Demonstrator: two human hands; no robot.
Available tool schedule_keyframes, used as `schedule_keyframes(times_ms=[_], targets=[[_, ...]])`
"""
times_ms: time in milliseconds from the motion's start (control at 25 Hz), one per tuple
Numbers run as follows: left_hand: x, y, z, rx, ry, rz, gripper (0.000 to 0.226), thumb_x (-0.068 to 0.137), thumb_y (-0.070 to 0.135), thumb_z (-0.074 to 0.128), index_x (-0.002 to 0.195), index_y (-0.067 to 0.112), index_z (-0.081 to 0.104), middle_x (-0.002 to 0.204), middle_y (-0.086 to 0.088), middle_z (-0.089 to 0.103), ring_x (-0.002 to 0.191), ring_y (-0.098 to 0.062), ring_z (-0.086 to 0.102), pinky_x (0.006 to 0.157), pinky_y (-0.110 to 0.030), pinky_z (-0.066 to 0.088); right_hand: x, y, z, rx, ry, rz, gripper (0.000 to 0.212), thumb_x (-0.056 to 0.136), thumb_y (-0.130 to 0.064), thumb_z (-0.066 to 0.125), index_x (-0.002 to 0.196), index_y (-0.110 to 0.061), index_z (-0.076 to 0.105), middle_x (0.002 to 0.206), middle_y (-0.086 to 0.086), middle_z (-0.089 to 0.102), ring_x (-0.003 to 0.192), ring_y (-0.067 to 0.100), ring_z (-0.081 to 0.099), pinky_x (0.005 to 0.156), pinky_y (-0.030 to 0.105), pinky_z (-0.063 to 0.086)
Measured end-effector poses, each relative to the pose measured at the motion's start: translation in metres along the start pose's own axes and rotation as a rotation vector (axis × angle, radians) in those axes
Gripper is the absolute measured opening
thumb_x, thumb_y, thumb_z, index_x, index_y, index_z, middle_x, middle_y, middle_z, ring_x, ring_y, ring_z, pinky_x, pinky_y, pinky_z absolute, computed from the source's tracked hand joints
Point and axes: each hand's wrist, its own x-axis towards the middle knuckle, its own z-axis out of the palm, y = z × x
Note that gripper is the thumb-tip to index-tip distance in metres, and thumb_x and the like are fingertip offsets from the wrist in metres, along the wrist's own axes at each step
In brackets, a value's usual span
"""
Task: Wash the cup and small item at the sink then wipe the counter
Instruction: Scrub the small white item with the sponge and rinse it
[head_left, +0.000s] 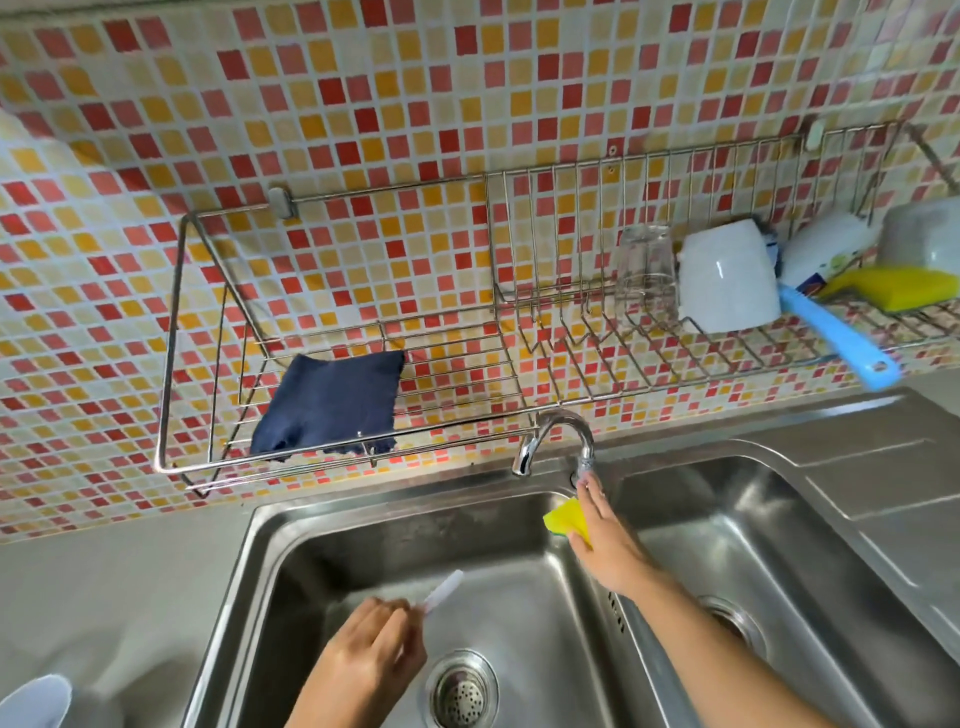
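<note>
Left hand (371, 660) low over the left basin of the sink (270, 525), fingers curled, pinching the small item (444, 590) by its lower end. Item: a thin white plastic stick, tip angled up and away from the drain (462, 688). Too blurred to say what it is.

Right hand (608, 540) reaches to the faucet (558, 431), fingers straight, tips just under the spout. A yellow sponge (563, 519) sits under the palm. The thumb is hidden, so I cannot tell whether it clamps the sponge or the hand only lies on it. Running water not discernible.

White cup (727, 275) stands mouth-down on the wall rack (176, 332), right section, between an upturned glass (644, 270) and a blue-handled brush (836, 332). It looks already set to drain. Dark blue cloth (327, 402) lies in the rack's left section, likely the wiper for the tabletop (119, 597).

Handling, as judged:
- Small item looks light, rigid and narrow. Wet and soapy it should turn slippery and could drop toward the drain. Best pinched firmly near one end, leaving the rest free for the sponge, then swapped end for end.
- Cup looks glazed ceramic: moderately heavy, hard, chips against steel. Take it around the body with a full hand.
- Sponge is soft and compressible; a fold around the stick would scrub it.
- Cloth is limp; bunch it before wiping.
</note>
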Motion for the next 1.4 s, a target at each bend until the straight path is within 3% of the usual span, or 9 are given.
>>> schedule_keyframes(times_ms=[160, 320, 520, 640, 760, 920, 1160, 1320, 1400], targets=[[0.012, 0.014, 0.006, -0.142, -0.039, -0.094, 0.023, 0.083, 0.015, 0.053, 0.065, 0.013, 0.066, 0.058, 0.003, 0.055, 0.057, -0.01, 0.044, 0.057, -0.02, 0.043, -0.016, -0.004, 0.01, 0.126, 0.21, -0.011, 0.059, 0.093, -0.022, 0.048, 0.146, -0.016, 0.023, 0.156, 0.001, -0.011, 0.138, 0.031, 0.027, 0.109, 0.039, 0.032], [0.034, 0.022, 0.019, -0.291, -0.203, -0.337, 0.01, 0.072, 0.016, 0.07, 0.072, 0.021, 0.061, 0.06, 0.009, 0.057, 0.054, -0.005, 0.051, 0.051, -0.015, 0.039, -0.039, -0.025, 0.015, 0.25, 0.405, -0.071, 0.054, 0.094, -0.038, 0.031, 0.145, -0.019, 0.027, 0.155, 0.001, 0.003, 0.139, 0.027, 0.025, 0.11, 0.039, 0.029], [0.088, 0.04, 0.045, -0.642, -0.242, -1.008, 0.014, 0.078, 0.015, 0.067, 0.064, 0.016, 0.065, 0.052, 0.011, 0.058, 0.051, -0.004, 0.054, 0.056, -0.014, 0.039, -0.041, -0.06, 0.003, 0.239, 0.432, -0.123, 0.057, 0.096, -0.047, 0.018, 0.145, -0.019, 0.027, 0.151, 0.006, 0.018, 0.127, 0.015, 0.038, 0.099, 0.02, 0.03], [0.109, 0.048, 0.059, -1.144, -0.275, -1.312, 0.031, 0.081, 0.006, 0.057, 0.05, 0.008, 0.056, 0.044, -0.003, 0.05, 0.044, -0.016, 0.043, 0.051, -0.025, 0.038, -0.04, -0.068, 0.006, 0.091, 0.379, -0.192, 0.06, 0.095, -0.052, 0.01, 0.143, -0.021, 0.029, 0.147, 0.005, 0.025, 0.119, 0.027, 0.049, 0.096, 0.032, 0.043], [0.116, 0.054, 0.057, -1.44, -0.29, -1.6, 0.02, 0.086, -0.005, 0.054, 0.067, 0.001, 0.056, 0.054, -0.01, 0.052, 0.038, -0.01, 0.049, 0.04, -0.017, 0.044, -0.036, -0.062, -0.001, 0.058, 0.487, -0.033, 0.052, 0.093, -0.037, 0.027, 0.139, -0.014, 0.038, 0.14, 0.009, 0.043, 0.103, 0.031, 0.061, 0.081, 0.039, 0.053], [0.117, 0.052, 0.058, -1.484, -0.346, -1.664, 0.02, 0.088, -0.004, 0.052, 0.071, -0.006, 0.061, 0.056, -0.012, 0.055, 0.036, -0.008, 0.051, 0.039, -0.014, 0.045, -0.042, -0.062, 0.0, -0.12, 0.431, -0.131, 0.053, 0.091, -0.035, 0.032, 0.14, -0.016, 0.035, 0.14, 0.002, 0.038, 0.094, 0.029, 0.063, 0.074, 0.038, 0.056], [0.118, 0.055, 0.059, -1.417, -0.314, -1.629, 0.024, 0.088, -0.003, 0.053, 0.064, -0.001, 0.056, 0.045, -0.006, 0.056, 0.036, -0.008, 0.051, 0.04, -0.014, 0.046, -0.044, -0.062, -0.001, -0.096, 0.409, -0.035, 0.052, 0.09, -0.035, 0.03, 0.137, -0.015, 0.041, 0.137, 0.003, 0.049, 0.09, 0.028, 0.065, 0.071, 0.038, 0.055], [0.116, 0.056, 0.063, -1.171, -0.377, -1.409, 0.03, 0.086, 0.003, 0.054, 0.056, 0.005, 0.057, 0.046, -0.005, 0.049, 0.047, -0.017, 0.043, 0.052, -0.024, 0.041, -0.044, -0.063, 0.003, -0.092, 0.391, -0.036, 0.053, 0.093, -0.038, 0.026, 0.14, -0.018, 0.039, 0.141, 0.001, 0.047, 0.099, 0.026, 0.063, 0.071, 0.037, 0.055], [0.115, 0.054, 0.062, -0.922, -0.461, -1.262, 0.032, 0.084, 0.012, 0.056, 0.052, 0.011, 0.058, 0.049, -0.005, 0.049, 0.051, -0.018, 0.04, 0.054, -0.025, 0.036, -0.044, -0.059, 0.002, -0.019, 0.409, 0.006, 0.05, 0.097, -0.036, 0.026, 0.145, -0.02, 0.029, 0.149, -0.003, 0.035, 0.114, 0.023, 0.055, 0.082, 0.034, 0.05]])
